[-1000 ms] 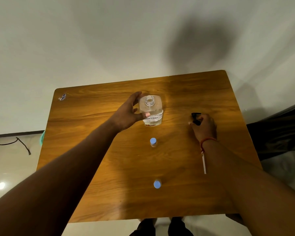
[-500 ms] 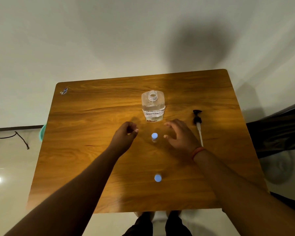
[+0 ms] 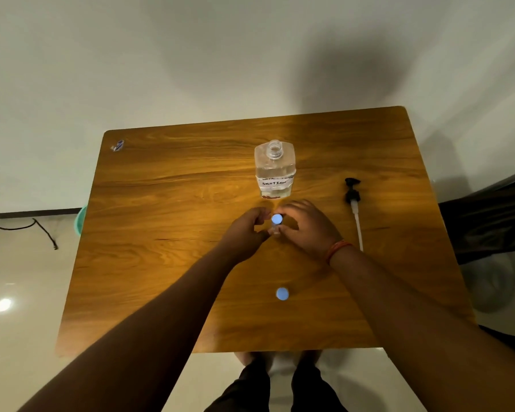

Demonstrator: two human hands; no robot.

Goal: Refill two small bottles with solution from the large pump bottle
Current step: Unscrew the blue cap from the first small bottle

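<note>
The large clear bottle [image 3: 274,171], labelled SOLUTION, stands open-necked at the table's far middle. Its black pump with a white tube [image 3: 354,209] lies flat to the right. A small bottle with a blue cap [image 3: 276,219] stands just in front of the large one. My left hand [image 3: 244,233] and my right hand [image 3: 306,227] close in on it from both sides, fingertips touching its body and cap. A second small blue-capped bottle [image 3: 282,293] stands alone nearer to me.
The wooden table [image 3: 161,263] has a small blue-and-white scrap [image 3: 117,145] at its far left corner. A green object [image 3: 82,220] peeks from under the left edge. A black cable [image 3: 27,228] lies on the floor at left. Dark fabric sits at right.
My left hand let go of the large bottle and my right hand left the pump lying on the table. Both hands moved inward and closed around the nearer small bottle.
</note>
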